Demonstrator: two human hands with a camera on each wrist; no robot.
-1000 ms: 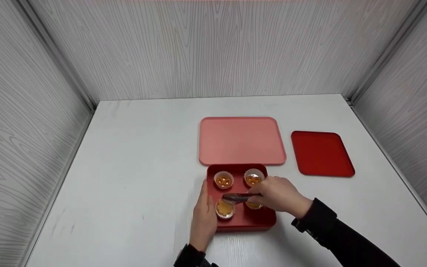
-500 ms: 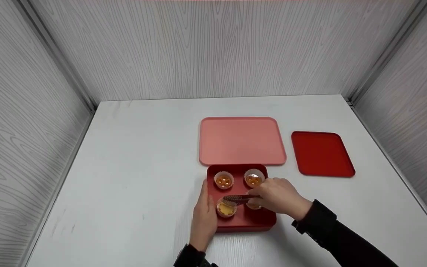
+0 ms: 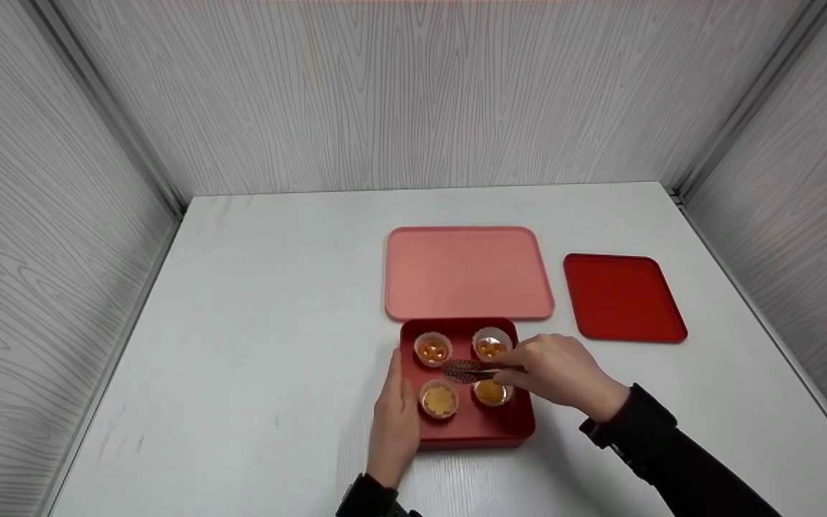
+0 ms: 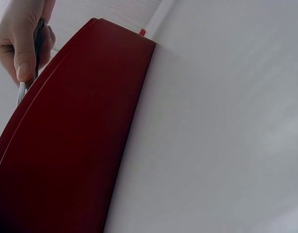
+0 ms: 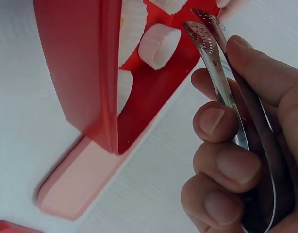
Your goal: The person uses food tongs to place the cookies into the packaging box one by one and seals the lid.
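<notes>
A red box (image 3: 467,431) holds several paper cups. Two cups at the back hold orange, glossy pieces (image 3: 433,351). The front left cup holds a yellow flower-shaped piece (image 3: 439,401); a yellow swirled one (image 3: 491,392) fills the front right cup. My left hand (image 3: 395,424) rests along the box's left wall, its fingers reaching forward. Over the box, my right hand (image 3: 553,370) grips metal tongs (image 3: 465,370). In the right wrist view the perforated tips of the tongs (image 5: 207,41) stand slightly apart with nothing between them.
Behind the box lies a pink tray (image 3: 467,273). A smaller red tray (image 3: 625,298) sits to its right. Wood-grained panels (image 3: 421,93) enclose the white table (image 3: 263,345) at the back and both sides.
My right hand has drawn the tongs up and right, off the front left cup. Its yellow piece now shows whole. The left hand and box stay where they were.
</notes>
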